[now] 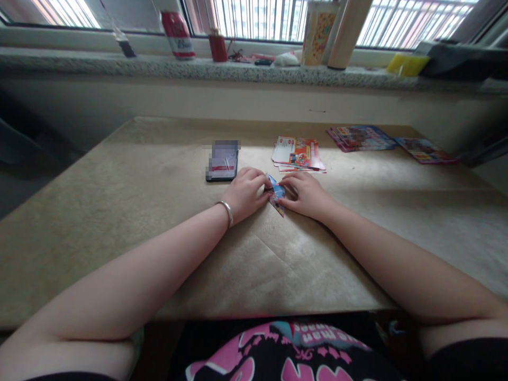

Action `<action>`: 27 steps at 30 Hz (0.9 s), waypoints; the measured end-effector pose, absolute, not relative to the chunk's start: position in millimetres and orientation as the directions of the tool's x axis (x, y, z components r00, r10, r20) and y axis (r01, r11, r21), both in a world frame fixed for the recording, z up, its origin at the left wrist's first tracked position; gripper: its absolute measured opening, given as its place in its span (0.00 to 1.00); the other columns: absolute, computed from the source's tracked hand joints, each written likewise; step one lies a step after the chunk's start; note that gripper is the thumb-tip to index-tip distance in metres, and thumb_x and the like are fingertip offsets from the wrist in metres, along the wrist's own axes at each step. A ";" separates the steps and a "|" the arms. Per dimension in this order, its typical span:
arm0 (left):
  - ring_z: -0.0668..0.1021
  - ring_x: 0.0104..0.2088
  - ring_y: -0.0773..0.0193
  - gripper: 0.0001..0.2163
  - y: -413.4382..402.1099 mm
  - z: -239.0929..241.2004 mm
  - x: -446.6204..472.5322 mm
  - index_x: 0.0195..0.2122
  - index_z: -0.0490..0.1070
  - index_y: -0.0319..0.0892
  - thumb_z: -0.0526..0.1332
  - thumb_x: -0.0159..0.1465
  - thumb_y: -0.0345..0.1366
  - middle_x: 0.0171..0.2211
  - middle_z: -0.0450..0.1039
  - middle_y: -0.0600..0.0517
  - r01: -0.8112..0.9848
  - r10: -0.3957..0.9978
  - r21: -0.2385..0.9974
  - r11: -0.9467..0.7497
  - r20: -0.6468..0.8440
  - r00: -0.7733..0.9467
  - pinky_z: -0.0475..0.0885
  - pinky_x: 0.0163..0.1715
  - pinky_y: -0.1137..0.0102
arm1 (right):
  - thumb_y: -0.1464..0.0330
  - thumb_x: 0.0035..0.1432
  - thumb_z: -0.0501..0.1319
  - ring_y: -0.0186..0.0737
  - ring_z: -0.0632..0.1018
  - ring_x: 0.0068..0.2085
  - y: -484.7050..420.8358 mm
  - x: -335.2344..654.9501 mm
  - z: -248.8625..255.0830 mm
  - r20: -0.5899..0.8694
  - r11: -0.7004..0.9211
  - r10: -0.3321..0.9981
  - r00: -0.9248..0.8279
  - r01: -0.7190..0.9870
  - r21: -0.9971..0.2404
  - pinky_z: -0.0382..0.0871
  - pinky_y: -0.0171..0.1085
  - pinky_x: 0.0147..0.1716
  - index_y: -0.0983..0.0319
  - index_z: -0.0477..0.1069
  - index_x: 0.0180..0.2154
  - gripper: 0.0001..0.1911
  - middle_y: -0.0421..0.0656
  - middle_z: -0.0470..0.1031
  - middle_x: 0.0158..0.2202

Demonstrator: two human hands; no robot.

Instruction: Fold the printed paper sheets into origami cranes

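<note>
A small folded piece of coloured paper (277,194), blue and red, lies on the brown table (138,201) between my two hands. My left hand (246,192), with a silver bangle on the wrist, has its fingers curled and pinched on the paper's left side. On the paper's right side my right hand (306,194) presses with its fingers closed on it. Both forearms rest on the table.
A dark phone (223,163) lies just beyond my left hand. A stack of printed leaflets (298,154) sits beyond my right hand, with more leaflets (360,137) at the far right. The windowsill (159,66) holds a red can (178,35), bottles and a yellow sponge (408,64).
</note>
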State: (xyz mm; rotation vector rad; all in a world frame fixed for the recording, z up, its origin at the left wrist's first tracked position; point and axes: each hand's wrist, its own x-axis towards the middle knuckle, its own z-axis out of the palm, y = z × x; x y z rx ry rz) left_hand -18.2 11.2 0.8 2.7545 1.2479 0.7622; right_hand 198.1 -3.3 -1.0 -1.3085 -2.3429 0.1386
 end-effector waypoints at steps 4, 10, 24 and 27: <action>0.62 0.62 0.50 0.21 8.8 1.0 -17.4 0.56 0.68 0.41 0.61 0.62 0.40 0.61 0.64 0.45 0.749 0.777 0.248 -0.615 0.351 0.522 0.59 0.63 0.53 | 0.59 0.56 0.63 0.48 0.71 0.54 0.2 200.4 -5.3 0.349 0.618 0.783 -0.514 0.702 -0.354 0.65 0.48 0.54 0.57 0.74 0.51 0.22 0.48 0.73 0.52; 0.66 0.58 0.51 0.16 10.3 0.5 -16.9 0.50 0.73 0.43 0.58 0.63 0.42 0.54 0.71 0.47 0.761 0.794 0.237 -0.604 0.267 0.546 0.61 0.60 0.54 | 0.61 0.58 0.62 0.49 0.71 0.54 -0.6 200.0 -5.9 0.349 0.610 0.789 -0.505 0.715 -0.343 0.64 0.48 0.56 0.58 0.75 0.50 0.19 0.48 0.73 0.52; 0.73 0.47 0.61 0.09 12.8 -0.9 -20.2 0.44 0.73 0.42 0.62 0.62 0.32 0.43 0.68 0.48 0.627 0.763 0.434 -0.646 0.395 0.512 0.71 0.50 0.65 | 0.57 0.55 0.65 0.52 0.71 0.54 -10.2 190.4 1.4 0.307 0.562 0.822 -0.479 0.769 -0.305 0.65 0.50 0.54 0.60 0.74 0.49 0.22 0.50 0.73 0.52; 0.73 0.46 0.63 0.08 12.1 0.2 -19.9 0.43 0.74 0.43 0.61 0.62 0.30 0.43 0.69 0.49 0.601 0.757 0.461 -0.653 0.427 0.495 0.72 0.47 0.68 | 0.59 0.53 0.67 0.50 0.71 0.53 -6.6 192.7 -1.7 0.326 0.566 0.821 -0.468 0.742 -0.360 0.65 0.48 0.53 0.60 0.74 0.49 0.22 0.49 0.74 0.51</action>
